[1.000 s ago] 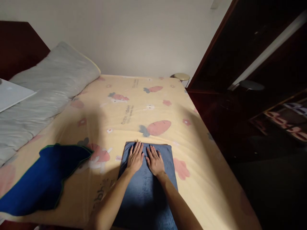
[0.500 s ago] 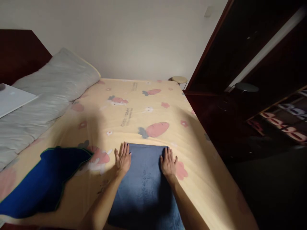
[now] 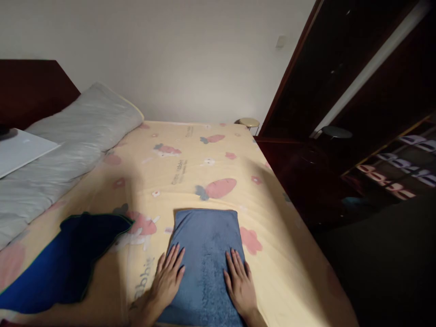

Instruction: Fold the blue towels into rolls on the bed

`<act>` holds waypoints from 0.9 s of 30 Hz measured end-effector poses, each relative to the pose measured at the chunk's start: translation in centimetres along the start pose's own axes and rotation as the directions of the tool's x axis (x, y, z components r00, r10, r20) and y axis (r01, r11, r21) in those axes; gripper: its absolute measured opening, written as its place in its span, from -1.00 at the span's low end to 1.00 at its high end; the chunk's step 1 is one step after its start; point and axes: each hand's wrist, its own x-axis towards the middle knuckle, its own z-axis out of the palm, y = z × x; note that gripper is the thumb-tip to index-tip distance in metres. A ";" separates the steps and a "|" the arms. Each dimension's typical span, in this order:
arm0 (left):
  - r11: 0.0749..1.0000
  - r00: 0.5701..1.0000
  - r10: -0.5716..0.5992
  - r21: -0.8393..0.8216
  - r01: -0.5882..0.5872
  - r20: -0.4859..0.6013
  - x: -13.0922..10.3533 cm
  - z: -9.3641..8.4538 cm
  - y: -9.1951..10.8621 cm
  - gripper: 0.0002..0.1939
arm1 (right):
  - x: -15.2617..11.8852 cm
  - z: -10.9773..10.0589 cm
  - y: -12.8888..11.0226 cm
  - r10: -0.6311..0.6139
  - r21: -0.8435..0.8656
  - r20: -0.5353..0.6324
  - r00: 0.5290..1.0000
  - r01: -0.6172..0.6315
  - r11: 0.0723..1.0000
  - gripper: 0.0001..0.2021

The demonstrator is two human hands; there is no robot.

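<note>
A grey-blue towel [image 3: 206, 236] lies flat on the bed, its far edge roughly straight and its near end running out of the bottom of the view. Across its left edge rests my left hand [image 3: 168, 274], palm down with fingers spread. My right hand [image 3: 240, 281] lies palm down over the right edge, fingers stretched out. Neither hand grasps anything. To the left, a darker blue cloth [image 3: 61, 259] with a green-edged border is spread unevenly on the patterned yellow sheet [image 3: 190, 172].
Grey pillows [image 3: 85, 122] lie at the left, with a white flat object [image 3: 27, 150] on them. Behind the bed stands a small round stool [image 3: 249, 122] near the wall. Shoes [image 3: 384, 177] sit on a rack at the right, past another stool [image 3: 336, 132].
Both hands have slid from the towel's far corners back toward me along its side edges. The far corners are now uncovered. The camera view has shifted slightly.
</note>
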 end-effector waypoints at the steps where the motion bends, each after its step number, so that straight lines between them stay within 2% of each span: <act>1: 1.000 1.000 0.006 0.023 -0.006 -0.007 -1.5 -0.4 -1.0 -0.35 | -1.1 -0.4 1.2 -0.012 -0.016 -0.010 1.000 0.012 1.000 -0.39; 3: 0.998 0.999 0.006 0.058 -0.004 -0.036 -3.5 -1.3 -2.4 -0.35 | -2.4 -1.1 2.9 -0.029 -0.047 -0.039 0.999 0.027 0.999 -0.37; 6: 0.997 0.996 -0.009 0.071 0.015 -0.087 -3.7 -2.7 -2.2 -0.35 | -2.5 -1.8 2.7 -0.033 -0.078 -0.102 0.994 0.025 0.997 -0.36; 9: 1.000 0.995 0.003 0.030 0.000 -0.098 -1.7 -3.7 0.9 -0.36 | -1.2 -1.9 -0.8 -0.056 -0.055 -0.120 0.991 0.049 0.997 -0.35; 12: 0.994 0.990 0.111 -0.002 -0.112 -0.091 -0.2 -3.6 5.1 -0.38 | -0.4 -1.1 -5.2 -0.128 -0.009 -0.090 0.988 0.128 0.992 -0.36; 14: 0.980 0.975 0.200 -0.001 -0.201 -0.098 -0.2 -3.0 6.7 -0.38 | -0.6 -0.6 -6.8 -0.204 0.016 -0.070 0.976 0.206 0.979 -0.36; 15: 0.974 0.969 0.227 0.006 -0.227 -0.099 -0.6 -2.8 6.9 -0.38 | -1.0 -0.4 -7.0 -0.237 0.023 -0.062 0.970 0.238 0.971 -0.36; 16: 0.971 0.967 0.238 0.018 -0.238 -0.090 -1.1 -2.6 6.5 -0.38 | -1.4 -0.4 -6.6 -0.258 0.021 -0.059 0.964 0.260 0.965 -0.35; 18: 0.975 0.974 0.219 0.055 -0.216 -0.066 -2.6 -2.6 4.6 -0.38 | -2.7 -0.9 -4.4 -0.271 -0.006 -0.063 0.961 0.271 0.963 -0.34; 20: 0.977 0.980 0.196 0.096 -0.191 -0.044 -4.3 -3.1 1.7 -0.38 | -4.2 -1.9 -1.1 -0.274 -0.038 -0.070 0.959 0.272 0.962 -0.32; 23: 0.965 0.970 0.243 0.103 -0.241 -0.012 -6.4 -4.3 -2.3 -0.38 | -6.0 -3.6 3.5 -0.310 -0.022 -0.016 0.951 0.310 0.951 -0.32; 25: 0.957 0.961 0.276 0.085 -0.276 0.012 -7.0 -5.1 -3.8 -0.37 | -6.5 -4.3 5.1 -0.317 0.014 0.040 0.948 0.316 0.949 -0.34; 27: 0.961 0.962 0.273 0.056 -0.272 -0.001 -6.9 -5.5 -4.0 -0.36 | -6.0 -4.3 5.3 -0.272 0.036 0.044 0.961 0.271 0.962 -0.41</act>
